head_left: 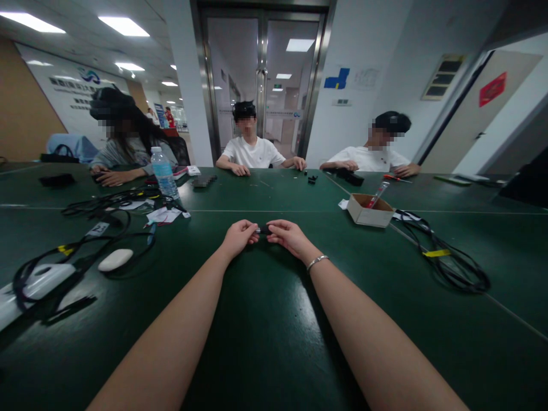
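While both arms reach out over the green counter [265, 342], the left hand [238, 237] and the right hand [290, 235] meet in the middle and pinch a small black part [262, 230] between their fingertips. The part sits just above the counter, held at both ends, one hand on each side. It looks tiny and light, and it looks hard, like plastic (it is too small to say more). A thing this small could slip out easily, so I think the best hold is just what is shown: fingertips on each end, with a soft squeeze.

Going from left to right, a white oval thing [115, 260] lies inside loops of black cable [85, 245] on the left. A water bottle [164, 172] stands farther back. Past the hands, on the right, an open cardboard box [370, 209] holds a red pen-like tool [377, 195]. Another bundle of black cable with yellow tape [445, 260] lies beside it. Three other people sit across the counter, and their hands rest near their own small things, well apart from this person's hands. A thin bracelet [317, 261] is on the right wrist.
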Demonstrator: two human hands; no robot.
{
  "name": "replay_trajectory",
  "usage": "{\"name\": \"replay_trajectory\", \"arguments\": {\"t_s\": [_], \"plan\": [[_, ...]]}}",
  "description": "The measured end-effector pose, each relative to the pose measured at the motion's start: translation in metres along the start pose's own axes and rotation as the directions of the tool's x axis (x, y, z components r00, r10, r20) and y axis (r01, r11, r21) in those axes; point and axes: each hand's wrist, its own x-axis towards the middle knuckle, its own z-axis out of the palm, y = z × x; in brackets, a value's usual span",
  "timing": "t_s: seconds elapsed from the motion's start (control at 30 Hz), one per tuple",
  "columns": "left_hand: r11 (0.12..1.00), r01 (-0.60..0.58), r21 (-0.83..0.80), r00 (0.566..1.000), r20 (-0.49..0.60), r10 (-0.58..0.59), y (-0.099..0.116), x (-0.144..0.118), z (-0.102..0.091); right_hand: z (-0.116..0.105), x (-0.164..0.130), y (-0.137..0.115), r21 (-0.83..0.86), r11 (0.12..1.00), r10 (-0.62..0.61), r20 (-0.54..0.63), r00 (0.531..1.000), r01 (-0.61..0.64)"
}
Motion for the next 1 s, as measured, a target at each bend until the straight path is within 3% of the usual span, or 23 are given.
{"name": "replay_trajectory", "arguments": {"t_s": [0.4,0.73,1.0], "plan": [[0.998,0.07,-0.006,0.996,-0.06,-0.07,0.0058,-0.0013,0.0034,-0.0031,0.002,0.0033,0.015,0.999,-0.045,0.03,0.999,0.044],[0.998,-0.059,-0.004,0.998,0.003,0.059,-0.0033,0.0011,-0.0023,-0.0036,0.0032,0.0032,0.024,0.999,-0.031,0.024,0.999,0.031],[0.997,-0.069,-0.047,0.997,0.027,0.07,-0.0025,0.0003,-0.0018,-0.0004,0.0026,0.0014,0.029,1.0,-0.005,-0.009,1.0,0.005]]}}
